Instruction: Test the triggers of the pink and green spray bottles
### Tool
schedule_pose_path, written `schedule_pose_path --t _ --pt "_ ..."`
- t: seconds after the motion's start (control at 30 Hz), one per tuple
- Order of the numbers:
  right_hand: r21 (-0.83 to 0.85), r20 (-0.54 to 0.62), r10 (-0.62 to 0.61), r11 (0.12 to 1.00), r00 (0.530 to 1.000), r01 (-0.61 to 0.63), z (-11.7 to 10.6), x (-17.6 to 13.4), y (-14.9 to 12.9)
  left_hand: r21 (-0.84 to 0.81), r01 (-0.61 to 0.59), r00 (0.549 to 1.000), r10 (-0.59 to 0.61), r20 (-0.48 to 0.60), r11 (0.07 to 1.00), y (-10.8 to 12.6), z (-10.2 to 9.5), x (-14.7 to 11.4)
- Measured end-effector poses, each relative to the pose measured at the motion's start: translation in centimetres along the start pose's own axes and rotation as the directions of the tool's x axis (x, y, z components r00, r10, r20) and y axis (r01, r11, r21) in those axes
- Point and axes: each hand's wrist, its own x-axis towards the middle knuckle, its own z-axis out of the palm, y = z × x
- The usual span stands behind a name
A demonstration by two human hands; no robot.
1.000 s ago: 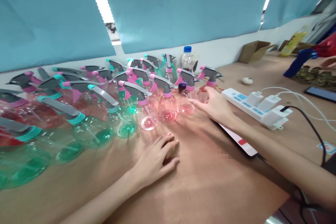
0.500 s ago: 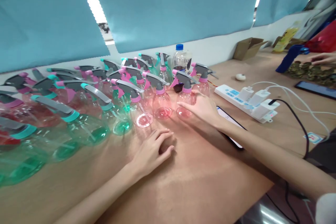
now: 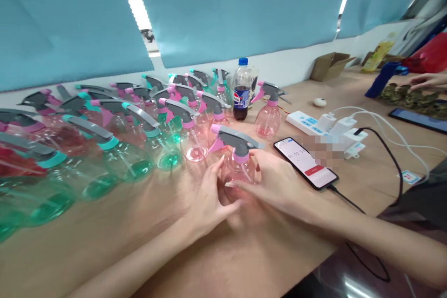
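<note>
A clear pink spray bottle (image 3: 240, 172) with a grey and pink trigger head stands upright between my two hands at the table's front. My right hand (image 3: 279, 181) wraps its right side, thumb across the front. On the opposite side, my left hand (image 3: 209, 195) curves round the bottle, fingers against its left wall and thumb in front. Another pink spray bottle (image 3: 268, 118) stands apart behind my right hand. To the left are rows of similar bottles, including a green spray bottle (image 3: 127, 163) with a teal collar.
A cola bottle (image 3: 240, 93) stands behind the spray bottles. Right of my hands lie a phone (image 3: 303, 163) showing a timer and a power strip (image 3: 303, 123) with chargers and cables. Farther right, another person's hand (image 3: 428, 81) touches greenish-brown objects (image 3: 401, 95).
My right hand has drawn a pink spray bottle out of the row toward me. My left hand has moved up and right to its side. The phone and cola bottle show more fully.
</note>
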Motion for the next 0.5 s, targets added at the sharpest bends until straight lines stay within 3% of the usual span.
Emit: schedule_pose_path --t 0.13,0.23,0.33,0.5 --pt "-0.04 0.001 -0.047 0.998 0.999 0.047 0.9 0.0 -1.7 -0.063 0.019 0.999 -0.022 -0.041 0.998 -0.3 -0.6 -1.2" --pt "0.006 0.013 -0.168 0.986 0.986 0.168 1.6 0.5 -2.2 -0.119 0.031 0.997 -0.04 -0.07 0.992 -0.6 -1.3 -2.1" --pt "0.215 0.087 -0.322 0.93 0.943 0.298 1.8 1.8 -2.3 -0.107 0.043 0.995 -0.052 -0.09 0.993 -0.5 -2.1 -2.8" --pt "0.562 0.183 -0.367 0.8 0.912 0.209 2.1 3.6 -3.3 -0.069 0.031 0.997 -0.036 -0.07 0.997 0.0 -3.1 -3.8"
